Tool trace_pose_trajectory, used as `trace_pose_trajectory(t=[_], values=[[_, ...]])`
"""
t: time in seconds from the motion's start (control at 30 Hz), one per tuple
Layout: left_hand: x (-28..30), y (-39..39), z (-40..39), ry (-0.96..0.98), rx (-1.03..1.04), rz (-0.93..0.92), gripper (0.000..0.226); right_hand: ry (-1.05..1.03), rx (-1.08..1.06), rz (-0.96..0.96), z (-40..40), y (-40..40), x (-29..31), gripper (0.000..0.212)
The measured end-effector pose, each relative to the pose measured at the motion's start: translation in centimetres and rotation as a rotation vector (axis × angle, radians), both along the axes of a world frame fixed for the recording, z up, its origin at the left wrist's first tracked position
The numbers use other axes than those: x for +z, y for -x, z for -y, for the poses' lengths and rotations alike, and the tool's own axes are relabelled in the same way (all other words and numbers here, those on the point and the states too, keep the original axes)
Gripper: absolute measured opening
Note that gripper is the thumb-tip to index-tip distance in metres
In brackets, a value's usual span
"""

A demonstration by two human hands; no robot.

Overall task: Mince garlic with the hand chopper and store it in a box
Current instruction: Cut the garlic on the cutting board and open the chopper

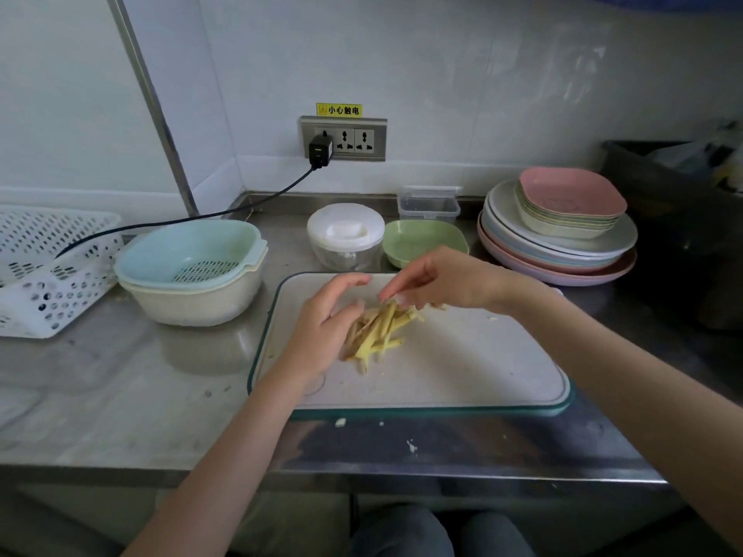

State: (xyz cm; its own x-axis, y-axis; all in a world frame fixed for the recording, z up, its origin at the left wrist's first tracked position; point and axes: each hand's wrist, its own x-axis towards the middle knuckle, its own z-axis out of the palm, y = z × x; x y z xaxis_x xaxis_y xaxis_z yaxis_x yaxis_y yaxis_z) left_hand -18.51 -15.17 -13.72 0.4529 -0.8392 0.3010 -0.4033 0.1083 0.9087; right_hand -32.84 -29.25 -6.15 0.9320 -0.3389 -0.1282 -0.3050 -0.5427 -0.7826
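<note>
Pale yellow strips (pixel 380 329) lie in a loose pile near the middle of a white cutting board with a teal rim (pixel 462 379), which sits on a steel counter (pixel 120 396). Whether they are garlic cannot be told; they look like thin, stick-shaped cuts. The left hand (pixel 325 323) rests at the pile's left edge with its fingers loosely bent and touching the strips, holding nothing firmly. The right hand (pixel 446 281) hovers over the pile's far end, fingers extended and slightly spread, fingertips at the topmost strips; whether it pinches any of them cannot be told.

Just behind the board stands the hand chopper (pixel 345 237), a clear bowl with a white lid on. Beside it to the right is a shallow green dish (pixel 424 241), and behind that, against the wall, a clear storage box (pixel 428 203) with its lid on. A blue colander nested in a cream bowl (pixel 193 267) sits left of the board, next to a white perforated basket (pixel 48 271). A stack of pastel plates (pixel 559 231) stands at the right. A black charger (pixel 320 150) is plugged into the wall socket.
</note>
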Motion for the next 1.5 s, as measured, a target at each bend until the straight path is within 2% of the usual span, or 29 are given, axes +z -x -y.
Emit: trace_pose_trajectory(t=[0.1, 0.2, 0.3, 0.4, 0.5, 0.7, 0.8, 0.9, 1.03, 1.13, 1.23, 1.33, 1.43, 1.5], values=[[0.5, 0.8, -0.1, 0.004, -0.138, -0.167, 0.026, 0.017, 0.050, -0.006, -0.5, -0.7, 0.3, 0.015], [0.2, 1.0, 0.3, -0.035, -0.031, -0.042, 0.034, 0.112, 0.064, -0.024, -0.5, -1.2, 0.2, 0.015], [0.2, 0.5, 0.1, 0.006, 0.058, -0.007, 0.027, 0.258, 0.064, -0.090, 0.1, -1.1, -0.1, 0.019], [0.3, 0.3, -0.3, 0.018, 0.065, 0.062, 0.019, 0.375, 0.052, -0.117, 0.9, -0.8, -0.6, 0.023], [0.3, 0.4, -0.5, 0.023, 0.090, 0.175, 0.014, 0.396, 0.080, -0.127, 1.2, -0.2, -0.9, 0.023], [0.7, 0.5, -0.8, -0.055, -0.019, 0.147, 0.005, 0.430, 0.114, -0.097, 1.7, 0.3, -1.8, 0.023], [0.8, 0.2, -0.9, 0.011, -0.095, -0.012, 0.030, 0.546, 0.134, -0.082, 1.9, 0.1, -1.9, 0.031], [0.7, -0.3, -1.0, 0.047, -0.126, -0.035, 0.044, 0.569, 0.135, -0.064, 2.1, -0.2, -1.8, 0.041], [-0.1, -0.2, -0.9, -0.029, -0.143, 0.157, 0.026, 0.529, 0.203, -0.098, 1.6, -0.8, -2.6, 0.036], [-0.3, -0.3, -1.0, 0.069, -0.114, 0.320, 0.028, 0.495, 0.181, -0.044, 1.4, -1.1, -3.6, 0.029], [0.0, -0.4, -1.2, 0.132, 0.001, 0.279, 0.031, 0.501, 0.151, -0.005, 1.5, -0.4, -4.0, 0.023], [0.0, -0.1, -1.2, 0.058, 0.004, 0.239, 0.033, 0.474, 0.128, -0.011, 1.4, 0.8, -3.9, 0.021], [0.3, 0.3, -1.3, 0.045, -0.077, 0.073, 0.044, 0.432, 0.117, -0.013, 1.3, 1.0, -3.8, 0.030], [0.1, -0.1, -1.2, 0.092, 0.043, 0.023, 0.037, 0.462, 0.117, 0.009, 1.3, 0.7, -3.7, 0.035]])
